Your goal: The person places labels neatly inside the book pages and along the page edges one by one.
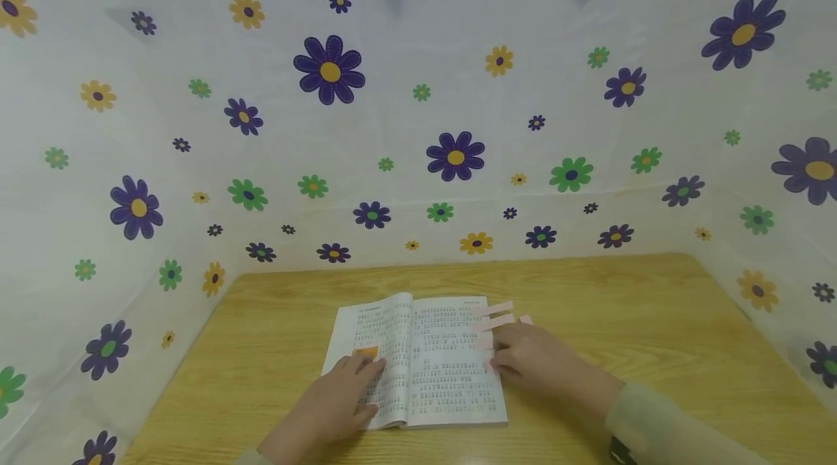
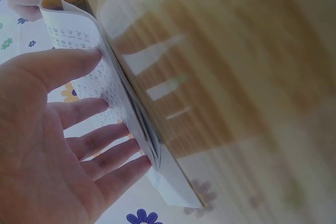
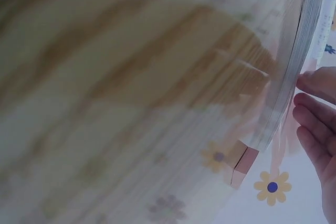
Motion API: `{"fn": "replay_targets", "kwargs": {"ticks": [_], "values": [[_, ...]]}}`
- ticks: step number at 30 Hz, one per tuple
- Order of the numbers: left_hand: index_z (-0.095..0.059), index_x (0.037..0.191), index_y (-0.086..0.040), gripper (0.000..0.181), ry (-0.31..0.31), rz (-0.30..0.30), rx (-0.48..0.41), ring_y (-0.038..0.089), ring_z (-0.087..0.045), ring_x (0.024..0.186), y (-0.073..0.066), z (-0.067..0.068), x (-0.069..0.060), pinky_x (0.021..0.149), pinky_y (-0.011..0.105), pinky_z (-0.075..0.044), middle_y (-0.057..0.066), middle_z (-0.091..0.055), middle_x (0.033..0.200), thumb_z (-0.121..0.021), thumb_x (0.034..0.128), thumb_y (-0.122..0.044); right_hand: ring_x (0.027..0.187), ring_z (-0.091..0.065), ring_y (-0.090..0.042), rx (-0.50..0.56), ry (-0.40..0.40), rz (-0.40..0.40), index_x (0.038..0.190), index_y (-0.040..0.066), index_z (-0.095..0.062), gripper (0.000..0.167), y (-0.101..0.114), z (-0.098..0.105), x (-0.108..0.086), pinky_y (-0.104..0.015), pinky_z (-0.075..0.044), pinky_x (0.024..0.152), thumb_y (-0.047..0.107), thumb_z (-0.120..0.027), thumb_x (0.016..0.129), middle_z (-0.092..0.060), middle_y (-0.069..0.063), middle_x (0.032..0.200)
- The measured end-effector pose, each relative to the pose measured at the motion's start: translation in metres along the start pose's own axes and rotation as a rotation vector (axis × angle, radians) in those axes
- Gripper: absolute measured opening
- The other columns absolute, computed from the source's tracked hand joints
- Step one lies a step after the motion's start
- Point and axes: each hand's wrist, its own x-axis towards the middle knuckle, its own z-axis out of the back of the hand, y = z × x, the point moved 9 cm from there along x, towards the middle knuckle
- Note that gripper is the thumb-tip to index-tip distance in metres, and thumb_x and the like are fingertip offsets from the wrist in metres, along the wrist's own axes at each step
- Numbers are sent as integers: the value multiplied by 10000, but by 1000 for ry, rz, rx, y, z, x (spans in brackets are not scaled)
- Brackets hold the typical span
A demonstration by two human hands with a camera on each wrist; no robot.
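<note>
An open book (image 1: 451, 392) with printed text lies on the table. My left hand (image 1: 340, 389) rests on its left page, by an orange patch (image 1: 366, 352). In the left wrist view, the fingers of this left hand (image 2: 79, 129) are extended against the page. My right hand (image 1: 532, 356) is at the right page's outer edge. Its thumb and fingertips come together by a pink paper tab (image 1: 488, 363), and the right wrist view shows them (image 3: 317, 108) close to the page edges. Several more pink tabs (image 1: 500, 309) stick out along that edge.
A small pink block (image 3: 245, 162) stands just past the book's edge, partly hidden in the head view. The wooden table (image 1: 261, 349) has a glossy, reflective top. White sheeting (image 1: 392, 123) with printed flowers surrounds its back and sides.
</note>
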Motion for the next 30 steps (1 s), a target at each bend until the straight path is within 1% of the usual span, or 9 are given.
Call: {"fn": "replay_targets", "kwargs": {"ticks": [5, 8, 12, 15, 20, 26, 30], "values": [[-577, 1510, -91, 665, -19, -17, 13, 372, -581, 1365, 1, -1, 0, 1084, 566, -563, 160, -583, 1497, -812, 933, -323, 884, -604, -93, 21, 89, -31, 992, 142, -835, 131, 0, -3, 3, -288, -611, 864, 244, -753, 997, -730, 21, 1006], [-577, 1507, -79, 666, -28, -30, 13, 374, -584, 1358, 1, -1, 1, 1075, 560, -569, 164, -587, 1491, -814, 930, -313, 868, -586, -89, 35, 123, -56, 1018, 145, -835, 143, 0, -4, 4, -285, -605, 858, 256, -746, 1005, -726, 26, 996], [-579, 1500, -67, 657, -33, -38, 0, 380, -589, 1347, 0, 0, 0, 1068, 564, -570, 165, -593, 1476, -814, 930, -293, 792, -505, -67, 11, 116, -46, 983, 148, -837, 122, 1, -2, 7, -232, -569, 775, 254, -776, 982, -705, 39, 917], [-580, 1497, -66, 651, -33, -38, -6, 386, -592, 1343, 0, 1, -1, 1063, 567, -571, 164, -596, 1469, -813, 931, -285, 773, -496, -61, -15, 106, -30, 972, 148, -838, 117, 3, -1, 9, -222, -569, 757, 254, -790, 969, -714, 37, 897], [-580, 1499, -72, 653, -28, -33, -4, 382, -596, 1338, 0, 1, -1, 1050, 566, -580, 160, -598, 1465, -815, 930, -291, 785, -538, -67, -12, 110, -30, 998, 158, -838, 122, 3, -3, 9, -245, -599, 796, 262, -776, 982, -734, 38, 908], [-580, 1501, -75, 649, -16, -27, -3, 367, -596, 1337, 0, 0, 0, 1064, 560, -573, 152, -595, 1471, -809, 937, -299, 782, -525, -66, -17, 121, -20, 1003, 179, -836, 132, 3, -9, 10, -230, -588, 800, 276, -746, 1007, -719, 63, 886], [-576, 1505, -76, 653, -10, -24, -2, 366, -595, 1339, 0, 0, 1, 1073, 562, -567, 154, -591, 1477, -807, 940, -307, 830, -564, -88, -22, 121, -13, 1029, 166, -831, 149, 4, -8, 10, -260, -606, 854, 273, -727, 1021, -715, 55, 925]]}}
